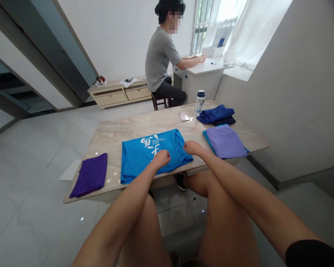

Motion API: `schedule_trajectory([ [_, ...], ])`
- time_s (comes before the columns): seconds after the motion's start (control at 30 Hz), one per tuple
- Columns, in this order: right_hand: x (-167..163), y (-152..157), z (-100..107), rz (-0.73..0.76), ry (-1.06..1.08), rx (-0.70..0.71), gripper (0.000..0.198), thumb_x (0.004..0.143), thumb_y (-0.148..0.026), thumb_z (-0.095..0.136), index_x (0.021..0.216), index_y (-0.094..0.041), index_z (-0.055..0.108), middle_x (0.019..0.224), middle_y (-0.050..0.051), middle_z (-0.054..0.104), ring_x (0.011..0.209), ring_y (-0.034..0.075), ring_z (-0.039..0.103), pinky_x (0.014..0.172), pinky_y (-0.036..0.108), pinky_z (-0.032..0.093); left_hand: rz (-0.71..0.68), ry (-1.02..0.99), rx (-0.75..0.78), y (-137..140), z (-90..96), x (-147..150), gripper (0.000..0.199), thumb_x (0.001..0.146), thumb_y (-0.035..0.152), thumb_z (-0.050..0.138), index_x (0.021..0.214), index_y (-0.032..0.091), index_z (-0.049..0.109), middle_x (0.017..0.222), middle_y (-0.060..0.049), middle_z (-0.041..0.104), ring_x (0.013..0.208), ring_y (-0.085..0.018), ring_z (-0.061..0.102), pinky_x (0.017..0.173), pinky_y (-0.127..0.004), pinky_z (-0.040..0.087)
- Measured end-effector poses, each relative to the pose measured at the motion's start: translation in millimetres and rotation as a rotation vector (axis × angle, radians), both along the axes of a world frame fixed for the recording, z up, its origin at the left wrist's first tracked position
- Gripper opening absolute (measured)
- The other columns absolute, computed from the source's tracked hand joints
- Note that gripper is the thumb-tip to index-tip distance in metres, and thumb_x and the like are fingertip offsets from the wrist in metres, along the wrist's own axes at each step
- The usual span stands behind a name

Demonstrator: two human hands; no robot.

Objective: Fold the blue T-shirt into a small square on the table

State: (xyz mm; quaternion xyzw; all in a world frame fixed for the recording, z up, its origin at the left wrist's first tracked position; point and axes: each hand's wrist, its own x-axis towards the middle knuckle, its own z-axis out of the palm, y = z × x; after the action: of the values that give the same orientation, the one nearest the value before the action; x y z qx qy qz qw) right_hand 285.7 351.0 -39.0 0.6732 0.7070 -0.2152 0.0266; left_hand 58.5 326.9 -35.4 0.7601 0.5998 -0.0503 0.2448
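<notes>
A blue T-shirt (pixel 136 159) with white lettering lies folded into a wide rectangle on the marble-topped table (pixel 111 131). Over its near middle is my left hand (pixel 161 158), fingers curled into a fist, with no cloth visibly drawn up into it. My right hand (pixel 192 147) is also closed, at the shirt's right edge, where the fabric is creased; its fingertips are turned away, so I cannot tell whether they pinch the cloth. To the left lies a folded purple cloth (pixel 90 174). On the right, a folded lavender cloth (pixel 226 141) rests on a blue one.
Behind the lavender cloth sit dark blue garments (pixel 217 115), a water bottle (pixel 200 102) and a small pale item (pixel 183 116). Beyond the table, a person in grey (pixel 161 59) sits on a stool at a white desk (pixel 203 68). A low cabinet (pixel 111 98) stands along the wall.
</notes>
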Motion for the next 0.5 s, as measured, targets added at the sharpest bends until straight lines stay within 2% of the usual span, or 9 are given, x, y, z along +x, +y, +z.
schedule_trajectory([
  [0.13,19,-7,-1,-0.143,-0.052,0.049,0.038,0.106,-0.022,0.054,0.128,-0.009,0.082,0.135,0.029,0.077,0.126,0.038,0.076,0.102,0.040,0.059,0.161,-0.009,0.042,-1,-1.6,74,0.041,0.102,0.028,0.059,0.133,0.006,0.077,0.139,-0.032,0.074,0.129,-0.040,0.074,0.104,-0.046,0.059],
  [0.23,26,-11,-7,-0.212,-0.053,0.083,0.037,0.106,-0.021,0.053,0.127,-0.008,0.082,0.131,0.030,0.078,0.123,0.037,0.078,0.101,0.039,0.059,0.245,-0.028,0.034,-2,-3.4,106,0.052,0.106,0.044,0.059,0.139,0.006,0.073,0.141,-0.035,0.072,0.131,-0.040,0.073,0.104,-0.045,0.060],
  [0.33,35,-7,-21,-0.255,-0.016,0.105,0.038,0.107,-0.023,0.053,0.128,-0.008,0.081,0.131,0.031,0.078,0.124,0.037,0.078,0.103,0.038,0.058,0.273,-0.060,0.030,1,-12.7,119,0.062,0.103,0.048,0.068,0.147,0.004,0.067,0.149,-0.037,0.065,0.140,-0.042,0.068,0.110,-0.046,0.057],
  [0.43,45,0,-35,-0.293,0.049,0.095,0.037,0.106,-0.025,0.054,0.124,-0.007,0.082,0.130,0.031,0.078,0.126,0.036,0.077,0.107,0.037,0.056,0.261,-0.108,-0.009,8,-23.6,121,0.051,0.099,0.035,0.072,0.142,0.007,0.070,0.149,-0.035,0.067,0.142,-0.041,0.067,0.111,-0.044,0.056],
  [0.5,50,4,-41,-0.316,0.108,0.053,0.035,0.107,-0.027,0.055,0.110,-0.008,0.084,0.115,0.028,0.082,0.117,0.035,0.080,0.102,0.035,0.059,0.247,-0.151,-0.056,11,-27.0,119,0.048,0.093,0.029,0.077,0.138,0.011,0.073,0.146,-0.033,0.070,0.140,-0.041,0.068,0.110,-0.045,0.056],
])
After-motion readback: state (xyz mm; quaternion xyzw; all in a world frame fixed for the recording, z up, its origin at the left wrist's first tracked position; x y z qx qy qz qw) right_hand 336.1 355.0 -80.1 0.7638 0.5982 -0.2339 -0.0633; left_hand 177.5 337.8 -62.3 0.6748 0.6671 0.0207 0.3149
